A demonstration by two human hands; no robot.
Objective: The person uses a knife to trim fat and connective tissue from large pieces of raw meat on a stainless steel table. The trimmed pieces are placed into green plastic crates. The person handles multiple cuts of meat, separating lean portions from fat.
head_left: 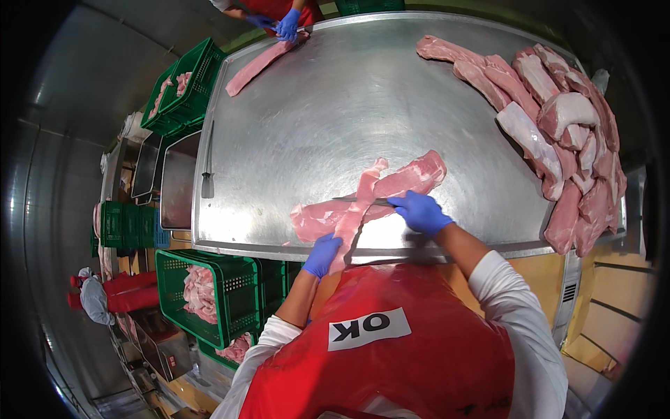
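A long piece of pork loin (413,175) lies slantwise on the steel table near its front edge. Across it runs a pale strip of trimmed meat (361,197), its lower end hanging past the table edge. My left hand (322,255), in a blue glove, is closed on the lower part of that strip. My right hand (421,213), also blue-gloved, grips a knife (381,202). The blade points left and passes by the strip over the loin; part of it is hidden under the strip.
A heap of pork pieces (551,119) covers the table's right side. Another knife (208,183) lies along the left edge of the steel table (314,105). Green crates (222,300) with meat stand at left. Across the table, a co-worker's gloved hands (286,26) touch a loin (262,66).
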